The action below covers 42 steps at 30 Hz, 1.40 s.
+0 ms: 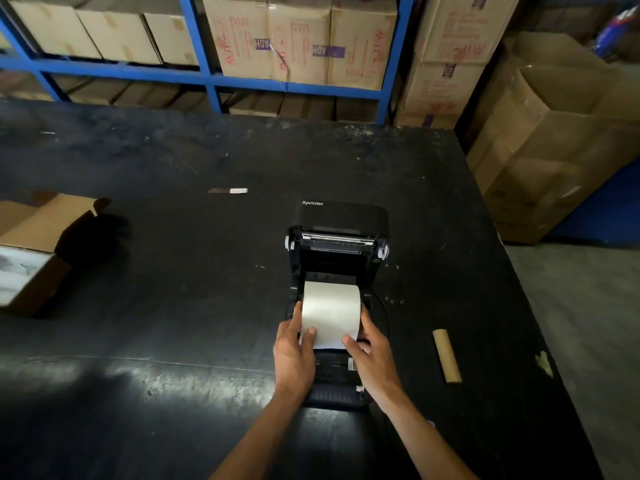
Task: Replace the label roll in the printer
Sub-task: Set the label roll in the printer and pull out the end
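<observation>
left hand (pixel 292 344) and right hand (pixel 369 348) pinch the label roll (pixel 330 311) by its loose front edge | roll sits in the open printer (pixel 337 258) bay | risk: paper feeds crooked, probably jams | empty core (pixel 446 356) right of printer

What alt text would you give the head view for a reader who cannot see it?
Both hands, left hand and right hand, hold a white label roll in the open black printer on a dark table. An empty cardboard core lies to the printer's right, an open cardboard box at far left.
</observation>
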### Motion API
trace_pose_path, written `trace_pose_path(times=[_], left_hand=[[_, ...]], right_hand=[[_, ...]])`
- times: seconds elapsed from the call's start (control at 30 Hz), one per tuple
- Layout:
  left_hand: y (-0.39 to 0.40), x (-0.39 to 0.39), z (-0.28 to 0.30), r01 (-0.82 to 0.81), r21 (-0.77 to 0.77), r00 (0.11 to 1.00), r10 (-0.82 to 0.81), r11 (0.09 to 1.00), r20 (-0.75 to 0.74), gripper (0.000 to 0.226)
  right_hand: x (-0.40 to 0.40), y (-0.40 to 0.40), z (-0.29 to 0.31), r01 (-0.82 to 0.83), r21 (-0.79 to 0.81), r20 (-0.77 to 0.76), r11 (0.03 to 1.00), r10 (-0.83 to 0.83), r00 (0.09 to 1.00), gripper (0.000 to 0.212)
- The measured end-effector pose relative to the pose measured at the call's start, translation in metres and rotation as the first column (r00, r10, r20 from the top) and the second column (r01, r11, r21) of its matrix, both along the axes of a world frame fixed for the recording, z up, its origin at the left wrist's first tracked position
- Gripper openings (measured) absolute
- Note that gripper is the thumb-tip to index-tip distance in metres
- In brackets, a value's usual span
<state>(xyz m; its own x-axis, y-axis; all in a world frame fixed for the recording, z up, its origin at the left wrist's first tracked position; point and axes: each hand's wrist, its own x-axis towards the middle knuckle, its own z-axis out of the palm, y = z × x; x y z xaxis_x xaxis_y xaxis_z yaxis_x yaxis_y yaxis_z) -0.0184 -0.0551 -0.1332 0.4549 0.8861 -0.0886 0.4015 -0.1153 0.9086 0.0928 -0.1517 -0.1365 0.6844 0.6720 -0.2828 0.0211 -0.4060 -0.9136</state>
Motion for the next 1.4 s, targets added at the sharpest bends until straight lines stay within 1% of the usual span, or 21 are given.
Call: trace_pose_path(times=[0.13,0.27,0.43,0.6,0.7,0.87,0.97,1.27,1.4], left_hand=[[-0.001,-0.002,-0.002,0.005,0.023,1.0,-0.004,1.0,-0.024,0.051],[0.002,0.003,-0.002,-0.013,0.004,0.999,0.013,1.0,-0.034,0.049],[0.001,0.001,-0.001,-0.002,0.057,0.998,0.006,0.998,-0.061,0.05],[0.006,0.005,-0.002,0.0,0.048,0.994,0.005,0.999,-0.112,0.047],[0.003,0.005,-0.002,-0.001,0.04,0.993,0.006,0.999,-0.116,0.048],[0.003,0.006,-0.004,-0.02,0.035,0.993,0.024,0.999,-0.119,0.048],[0.002,0.006,-0.004,-0.035,0.035,0.996,0.037,0.999,-0.075,0.049],[0.004,0.002,-0.011,-0.015,0.106,0.997,0.023,0.994,-0.079,0.049],[0.005,0.002,-0.014,-0.016,0.093,0.993,0.027,0.996,-0.114,0.048]], right_hand=[[-0.003,0.001,0.004,-0.002,-0.006,0.005,1.0,0.002,1.0,0.072],[-0.002,0.004,0.007,-0.005,-0.01,-0.006,1.0,0.005,1.0,0.074],[-0.001,0.004,0.005,0.035,-0.018,-0.04,0.999,-0.036,0.999,0.075],[0.003,0.012,0.007,0.037,-0.041,-0.021,0.998,-0.037,0.999,0.072],[0.003,0.013,0.008,0.032,-0.052,-0.028,0.998,-0.034,0.999,0.071],[0.003,0.014,0.01,0.06,-0.034,-0.096,0.998,-0.063,0.993,0.072],[-0.001,0.01,0.011,0.072,-0.01,-0.117,0.997,-0.073,0.99,0.076],[-0.013,0.0,0.006,0.112,0.043,-0.084,0.993,-0.108,0.991,0.07],[-0.012,-0.001,0.004,0.092,0.033,-0.084,0.995,-0.089,0.993,0.071]])
